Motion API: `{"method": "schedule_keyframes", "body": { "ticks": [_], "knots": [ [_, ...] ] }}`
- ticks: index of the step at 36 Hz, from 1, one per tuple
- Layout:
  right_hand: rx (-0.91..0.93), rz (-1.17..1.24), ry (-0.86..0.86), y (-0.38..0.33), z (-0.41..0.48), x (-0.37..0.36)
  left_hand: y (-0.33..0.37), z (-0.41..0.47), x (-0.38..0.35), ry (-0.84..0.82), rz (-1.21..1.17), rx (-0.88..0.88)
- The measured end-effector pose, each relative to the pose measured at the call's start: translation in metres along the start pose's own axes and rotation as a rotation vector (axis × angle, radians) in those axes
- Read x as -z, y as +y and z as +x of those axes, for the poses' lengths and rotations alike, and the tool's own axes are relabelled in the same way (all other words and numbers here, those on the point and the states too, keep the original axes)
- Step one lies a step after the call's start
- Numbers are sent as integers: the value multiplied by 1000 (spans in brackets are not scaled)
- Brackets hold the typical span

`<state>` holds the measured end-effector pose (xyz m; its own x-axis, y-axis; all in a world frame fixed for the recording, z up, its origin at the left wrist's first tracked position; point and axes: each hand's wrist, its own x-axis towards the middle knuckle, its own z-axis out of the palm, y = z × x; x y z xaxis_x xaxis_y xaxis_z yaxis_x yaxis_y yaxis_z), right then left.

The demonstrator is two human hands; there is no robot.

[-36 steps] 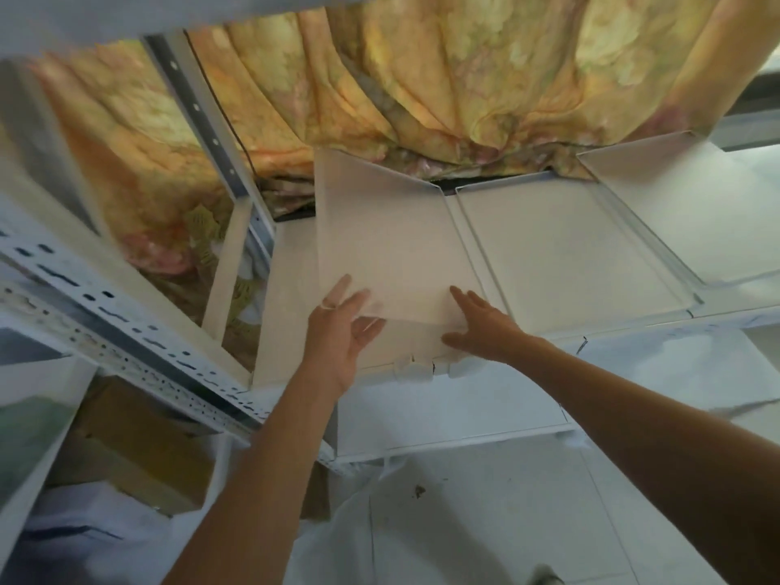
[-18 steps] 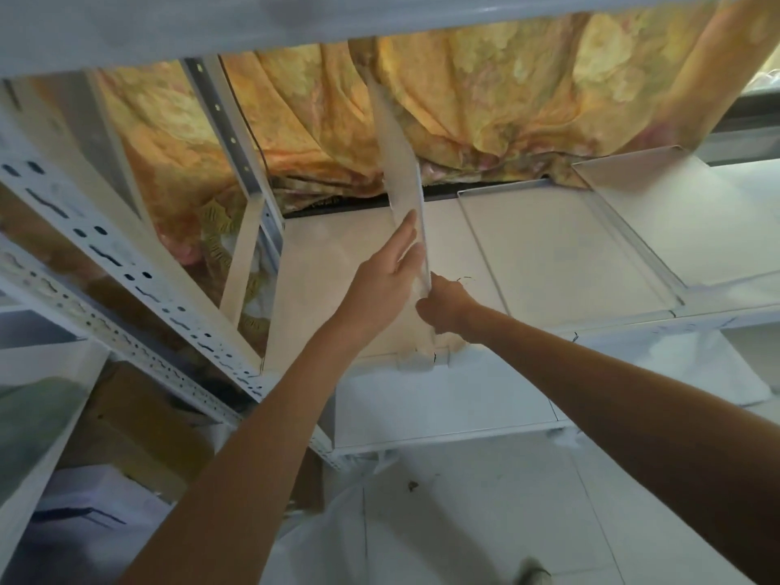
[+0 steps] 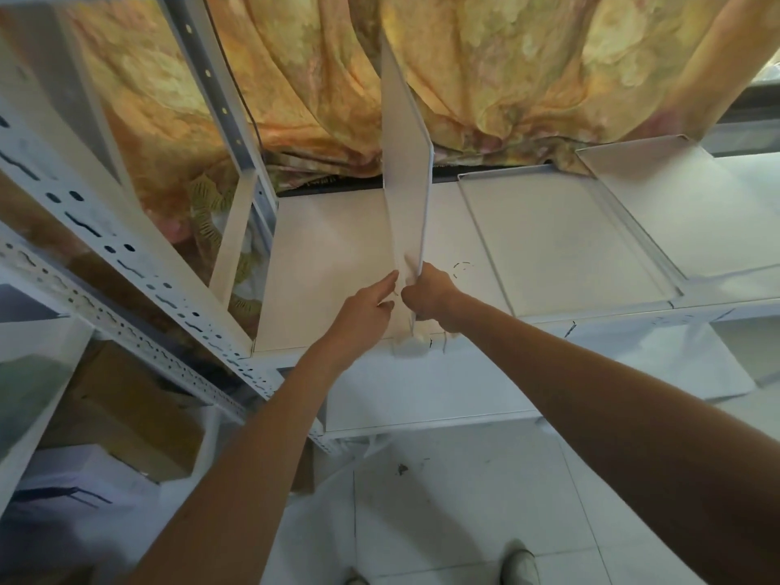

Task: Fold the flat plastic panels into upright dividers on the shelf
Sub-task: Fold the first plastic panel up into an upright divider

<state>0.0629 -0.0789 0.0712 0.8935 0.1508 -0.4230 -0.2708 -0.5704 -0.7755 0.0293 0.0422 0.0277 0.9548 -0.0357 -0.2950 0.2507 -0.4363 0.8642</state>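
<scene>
I am watching the white plastic panel (image 3: 407, 179) standing fully upright on the shelf (image 3: 333, 263), edge-on to the head camera; half a second ago it was leaning slightly and a second ago it was tilted back with its broad face showing. My left hand (image 3: 367, 308) is now pressing against the panel's left side low down near the front edge, having dropped from higher up the sheet. My right hand (image 3: 430, 295) is closing on the panel's lower right side, its fingers (image 3: 415, 270) wrapped onto the sheet. The left hand's fingers are lying flat and together against the plastic; whether they are gripping or only pushing, I cannot tell. Two more flat panels (image 3: 565, 238) are lying to the right on the shelf, unchanged. The panel's foot and the front clip beneath both hands are being hidden by my knuckles. The top of the panel is running up in front of the yellow curtain (image 3: 527, 65). The white upright post (image 3: 118, 247) is crossing the left of the view.
</scene>
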Motion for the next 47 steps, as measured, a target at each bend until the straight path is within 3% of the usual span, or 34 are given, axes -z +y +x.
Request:
{"method": "schedule_keyframes", "body": {
  "ticks": [4,11,19,21,24,30,37,47],
  "knots": [
    [-2,-7,1,-1,-5,1,-1,4,-4,-15,89,33],
    [21,-65,0,-2,-6,-3,17,8,-7,33,100,-70],
    [59,-205,7,1,-9,-3,55,-5,-4,-93,-67,-142],
    [103,-118,-29,5,-9,-4,60,-7,-6,-130,-37,-107],
    [117,87,8,14,-4,-7,72,-8,-14,-33,49,-69],
    [97,-335,11,9,-9,-10,92,-5,-21,265,134,-56],
    [158,-490,37,11,-3,-15,95,-15,-17,304,145,-62],
    [131,-466,43,13,-1,-14,97,-14,-19,281,183,-56]
  ]
}}
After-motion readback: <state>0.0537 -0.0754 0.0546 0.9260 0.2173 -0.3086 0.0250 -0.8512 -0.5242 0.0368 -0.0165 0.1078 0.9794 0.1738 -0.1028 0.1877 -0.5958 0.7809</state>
